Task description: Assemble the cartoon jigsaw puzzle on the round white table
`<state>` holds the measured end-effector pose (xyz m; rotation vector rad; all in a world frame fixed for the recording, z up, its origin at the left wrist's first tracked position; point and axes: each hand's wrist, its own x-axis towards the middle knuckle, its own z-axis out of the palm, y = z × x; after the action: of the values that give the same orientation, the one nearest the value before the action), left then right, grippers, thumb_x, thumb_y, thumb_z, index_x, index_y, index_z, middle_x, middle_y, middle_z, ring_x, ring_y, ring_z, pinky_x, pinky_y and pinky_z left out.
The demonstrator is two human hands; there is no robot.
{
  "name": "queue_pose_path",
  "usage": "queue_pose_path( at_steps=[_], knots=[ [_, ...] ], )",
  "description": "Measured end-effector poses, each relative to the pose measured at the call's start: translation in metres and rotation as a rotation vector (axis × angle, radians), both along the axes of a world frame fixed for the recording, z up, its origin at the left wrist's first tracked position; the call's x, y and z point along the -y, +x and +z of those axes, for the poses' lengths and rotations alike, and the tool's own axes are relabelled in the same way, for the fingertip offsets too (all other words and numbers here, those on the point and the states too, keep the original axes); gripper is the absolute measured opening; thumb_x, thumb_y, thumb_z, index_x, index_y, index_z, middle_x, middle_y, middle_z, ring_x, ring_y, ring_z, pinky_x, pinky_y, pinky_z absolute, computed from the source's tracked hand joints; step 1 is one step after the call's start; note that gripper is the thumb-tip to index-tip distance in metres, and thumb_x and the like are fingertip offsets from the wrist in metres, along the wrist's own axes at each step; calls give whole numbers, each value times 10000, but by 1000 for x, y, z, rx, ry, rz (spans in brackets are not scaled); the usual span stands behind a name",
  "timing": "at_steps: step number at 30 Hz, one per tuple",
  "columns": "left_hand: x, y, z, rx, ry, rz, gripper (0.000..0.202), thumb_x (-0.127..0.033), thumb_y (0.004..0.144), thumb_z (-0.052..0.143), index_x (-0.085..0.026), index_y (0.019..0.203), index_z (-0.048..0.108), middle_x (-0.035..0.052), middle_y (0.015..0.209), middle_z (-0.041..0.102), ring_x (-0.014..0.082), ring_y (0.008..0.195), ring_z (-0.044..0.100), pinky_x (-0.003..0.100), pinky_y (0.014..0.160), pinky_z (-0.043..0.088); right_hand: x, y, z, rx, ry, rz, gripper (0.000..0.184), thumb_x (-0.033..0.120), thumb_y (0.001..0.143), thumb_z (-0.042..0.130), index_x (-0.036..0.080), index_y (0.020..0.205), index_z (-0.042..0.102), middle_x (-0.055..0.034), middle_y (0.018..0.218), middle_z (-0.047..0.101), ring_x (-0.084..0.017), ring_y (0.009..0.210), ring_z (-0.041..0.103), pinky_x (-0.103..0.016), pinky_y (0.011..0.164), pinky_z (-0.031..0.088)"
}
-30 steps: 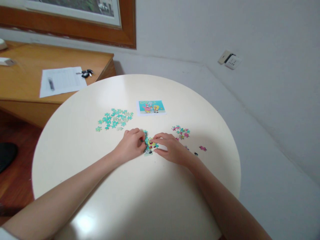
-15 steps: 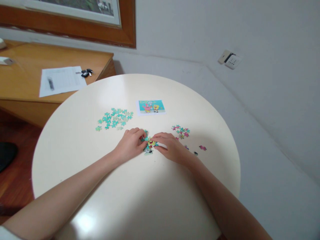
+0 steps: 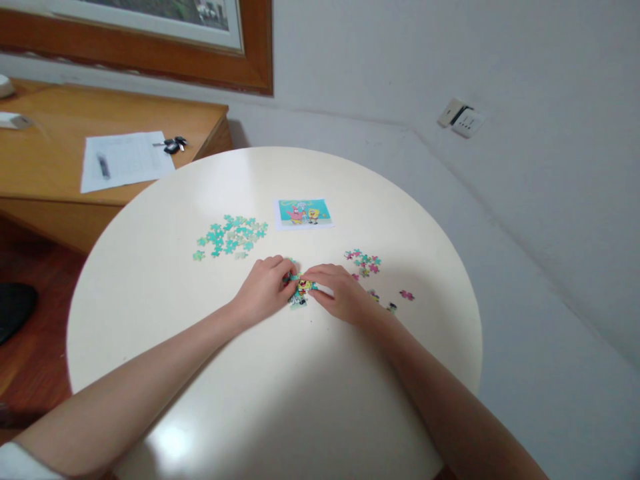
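A small joined patch of jigsaw pieces (image 3: 303,287), with a yellow cartoon face, lies on the white round table between my hands. My left hand (image 3: 265,287) is at its left edge, fingers curled and thumb bent in on a jigsaw piece mostly hidden by the fingers. From the right, my right hand (image 3: 340,290) grips the patch's edge, thumb below and fingertips above. Both hands cover parts of the patch. Behind them lies a printed reference picture (image 3: 305,213) with pink and yellow cartoon figures.
Loose teal and pale green pieces (image 3: 233,235) are spread at the left. Several pink and teal pieces (image 3: 365,262) lie at the right, with a pink piece (image 3: 407,295) further out. A wooden desk (image 3: 125,113) bears a paper sheet (image 3: 133,167) and keys (image 3: 175,145).
The fingers of my left hand have shifted slightly at the patch's upper left. My right hand stays nearly in place. The whole view has moved a little.
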<state>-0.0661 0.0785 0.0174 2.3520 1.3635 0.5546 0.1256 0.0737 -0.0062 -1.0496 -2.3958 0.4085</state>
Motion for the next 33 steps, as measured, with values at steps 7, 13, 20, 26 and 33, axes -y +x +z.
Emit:
queue_pose_path(
  at_steps=[7,13,20,26,33],
  knots=[
    [-2,-2,1,11,-5,-44,133,-224,767,496,-191,832,607,40,767,594,186,747,544,302,683,391,1,0,2,-10,2,-3,256,128,789,559,204,1024,626,-77,1015,657,-192,968,585,-357,869,455],
    [-2,0,-2,19,-5,-9,127,-237,775,488,-187,803,601,39,745,583,185,722,537,306,672,388,1,0,3,-10,-9,-3,265,119,787,561,198,1032,621,-79,1026,657,-192,975,583,-359,873,453],
    [-1,0,0,8,-4,-18,141,-218,787,471,-177,757,602,40,715,576,179,703,534,301,663,391,0,0,2,-12,-6,-3,258,121,782,568,198,1021,624,-76,1021,660,-190,973,587,-352,871,457],
    [-1,-3,5,-16,30,-9,224,-168,784,461,-168,907,647,64,841,625,187,775,563,320,727,420,0,1,1,-25,19,-11,261,125,776,579,197,1024,621,-72,1016,663,-188,964,596,-345,860,464],
    [-1,-4,5,-101,46,-45,182,-164,775,495,-183,838,664,56,834,647,204,814,569,334,744,413,0,0,3,-7,-9,-9,250,129,783,577,199,1019,624,-71,1024,663,-190,971,595,-345,866,457]
  ],
)
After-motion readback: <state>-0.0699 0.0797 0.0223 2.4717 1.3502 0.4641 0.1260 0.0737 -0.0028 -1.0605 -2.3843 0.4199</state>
